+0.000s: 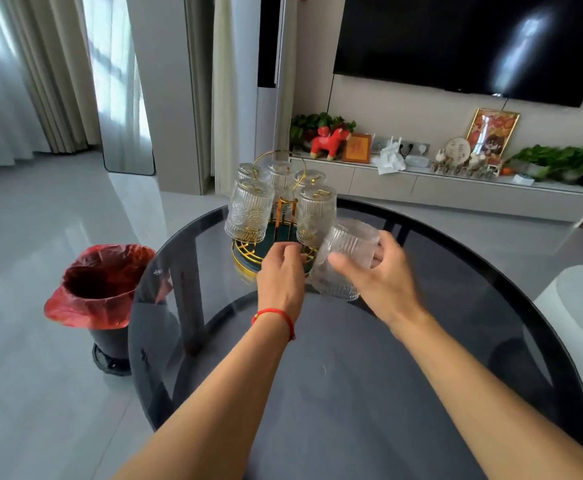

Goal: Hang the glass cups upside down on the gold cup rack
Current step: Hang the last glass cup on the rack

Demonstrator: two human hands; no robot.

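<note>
Gold cup rack [285, 216] stands at the far side of the round dark glass surface [352, 393], on a circular gold-rimmed base. Five glass cups are seen hung upside down on its arms: near left cup [248, 209], near right cup [316, 216], and three further back, partly hidden behind these.

A sixth glass cup [343, 261] is held just right of the rack, near its base and close beside the near right cup. It is tilted, mouth turned down and toward the near side; motion blur prevents the exact angle from being read. Whether it touches the surface cannot be told.

Right hand [383, 271]: grip clasped around the cup wall, thumb on the near side, fingers wrapped over the far side. Left hand [281, 271]: fingers bent at the front edge of the rack base. Whether the base is actually pinched or only touched cannot be told; nothing else is held.

Handling judgement:
- Material is rigid pressed glass, ribbed and embossed. The ribs should give some purchase, but glass is slippery if damp.
- Fragile: a knock against the neighbouring cup or the metal arm could chip it.
- Weight is judged moderate, manageable in one hand.
- Best hold is around the mid-wall, as now, with the rim left free so that an arm can enter the mouth.
- The rack looks light and could turn or tip; steadying at the base seems sensible.
</note>
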